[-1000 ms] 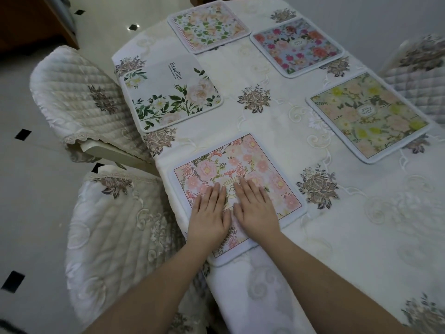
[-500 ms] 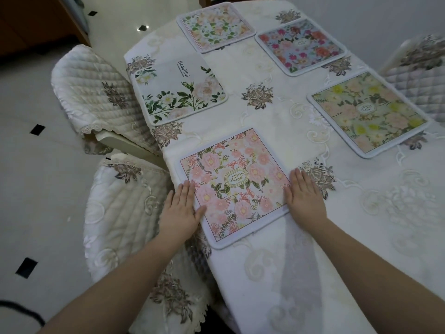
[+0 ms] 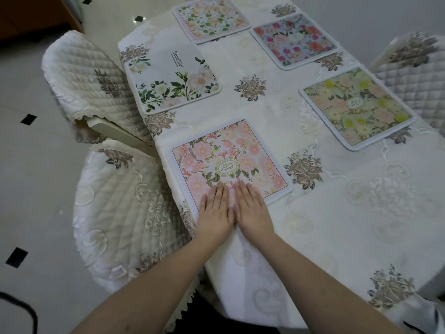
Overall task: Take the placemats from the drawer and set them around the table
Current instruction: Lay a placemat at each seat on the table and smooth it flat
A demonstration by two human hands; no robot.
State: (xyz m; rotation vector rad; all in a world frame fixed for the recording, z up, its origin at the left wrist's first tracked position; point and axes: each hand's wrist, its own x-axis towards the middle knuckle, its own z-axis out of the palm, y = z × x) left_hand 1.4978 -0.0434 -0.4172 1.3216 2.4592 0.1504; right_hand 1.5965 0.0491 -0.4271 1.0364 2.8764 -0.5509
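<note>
**Desk:** What had changed at the table half a second on?

**Photographer:** Both hands had come back to the middle. The left hand (image 3: 215, 211) and right hand (image 3: 251, 208) lay side by side, flat, fingers straight and close together, pressing the near edge of the pink placemat (image 3: 228, 161). Half a second before, they had been spread to its left and right edges.

**Desk:** Meaning?

**Photographer:** It looked like a second smoothing pass, so the mat was judged placed, at the near left seat on the tablecloth (image 3: 337, 225). Four others were already down: the white placemat (image 3: 173, 78) beyond it, the pale floral placemat (image 3: 209, 18) at the far end, the blue placemat (image 3: 295, 39) and the yellow placemat (image 3: 357, 108) on the right.

**Desk:** Any writing?

**Photographer:** "Beautiful" read clearly on the white one. The pink mat's oval emblem carried lettering, possibly "GRE" over other letters, too small to confirm. The drawer was out of shot.
</note>
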